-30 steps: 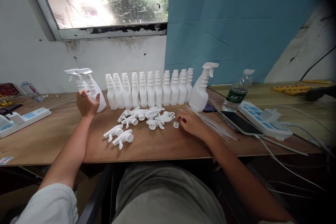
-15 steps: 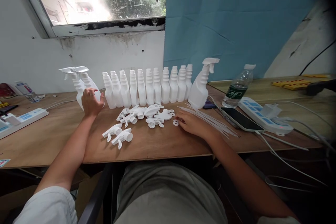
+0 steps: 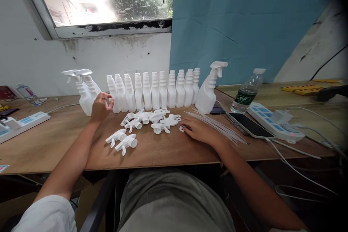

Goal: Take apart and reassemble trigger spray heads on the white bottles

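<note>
My left hand is raised over the table, fingers loosely bent and thumb apart, holding nothing I can see. It is in front of the gap between two spray bottles with trigger heads and a row of open white bottles. At the middle right, my right hand rests low, its fingertips over small white ring washers that they partly hide. Loose white trigger spray heads lie in a heap between the hands. Thin white tubes lie beyond the right hand.
Another spray bottle with its head on stands at the row's right end. Farther right are a water bottle, a phone and a power strip with cables. A second power strip lies at the left.
My left hand has moved right, away from the two spray bottles at the left. My right fingertips have come over the washers, covering more of them.
</note>
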### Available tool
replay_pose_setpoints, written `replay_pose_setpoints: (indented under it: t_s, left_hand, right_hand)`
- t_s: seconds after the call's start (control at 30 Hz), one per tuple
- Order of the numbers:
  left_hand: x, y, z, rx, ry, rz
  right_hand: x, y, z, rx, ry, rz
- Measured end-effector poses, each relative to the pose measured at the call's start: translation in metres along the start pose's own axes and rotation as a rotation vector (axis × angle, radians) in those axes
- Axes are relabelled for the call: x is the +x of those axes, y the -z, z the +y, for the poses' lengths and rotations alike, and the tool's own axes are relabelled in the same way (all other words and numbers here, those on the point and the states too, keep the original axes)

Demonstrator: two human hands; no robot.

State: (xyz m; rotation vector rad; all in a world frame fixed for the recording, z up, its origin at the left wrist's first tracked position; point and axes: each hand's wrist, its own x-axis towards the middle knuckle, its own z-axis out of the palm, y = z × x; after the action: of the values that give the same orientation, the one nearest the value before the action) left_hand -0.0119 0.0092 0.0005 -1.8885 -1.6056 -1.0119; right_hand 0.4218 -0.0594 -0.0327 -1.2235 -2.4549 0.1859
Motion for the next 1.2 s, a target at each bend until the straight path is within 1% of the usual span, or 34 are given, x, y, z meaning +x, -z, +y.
replay_pose_setpoints:
  t_s: [0.07, 0.13, 0.17, 0.2, 0.27, 0.3, 0.33, 0.4, 0.47, 0.6, 0.73, 0.87, 1.07, 1.2]
  left_hand:
    - [0.001, 0.017, 0.016, -0.119, -0.049, -0.187]
    - [-0.004, 0.04, 0.038, -0.252, -0.12, -0.411]
    - [-0.01, 0.052, 0.05, -0.302, -0.166, -0.495]
    - [-0.018, 0.064, 0.063, -0.34, -0.205, -0.568]
    - [-0.038, 0.084, 0.085, -0.376, -0.291, -0.672]
    - [-0.048, 0.09, 0.093, -0.37, -0.336, -0.732]
    - [-0.058, 0.093, 0.099, -0.362, -0.369, -0.753]
    - [-0.073, 0.094, 0.107, -0.327, -0.401, -0.78]
    - [-0.081, 0.089, 0.11, -0.292, -0.401, -0.8]
    - [-0.082, 0.079, 0.119, -0.286, -0.388, -0.826]
    - [-0.081, 0.074, 0.136, -0.369, -0.398, -0.814]
    - [-0.086, 0.067, 0.151, -0.444, -0.383, -0.791]
    - [-0.095, 0.052, 0.159, -0.612, -0.363, -0.687]
    - [-0.099, 0.047, 0.161, -0.619, -0.373, -0.688]
  right_hand:
    - [0.0, 0.0, 0.0, 0.019, 0.018, 0.007]
    - [0.0, 0.001, -0.001, 0.031, 0.035, 0.009]
    - [0.0, 0.001, -0.002, 0.03, 0.034, 0.009]
    - [0.0, 0.001, -0.002, 0.025, 0.025, 0.012]
    - [0.0, 0.002, -0.003, 0.013, 0.008, 0.042]
    - [0.0, 0.002, -0.003, 0.009, 0.009, 0.07]
    - [0.0, 0.002, -0.004, 0.01, 0.018, 0.103]
    - [0.0, 0.001, -0.004, 0.01, 0.045, 0.167]
    - [0.0, 0.001, -0.005, 0.005, 0.064, 0.205]
    - [0.001, 0.001, -0.007, -0.009, 0.082, 0.222]
    - [0.001, 0.0, -0.007, -0.011, 0.093, 0.224]
    - [0.001, 0.0, -0.007, -0.002, 0.099, 0.238]
    - [0.0, -0.002, -0.004, -0.027, 0.114, 0.224]
    - [0.0, -0.002, -0.005, -0.023, 0.107, 0.225]
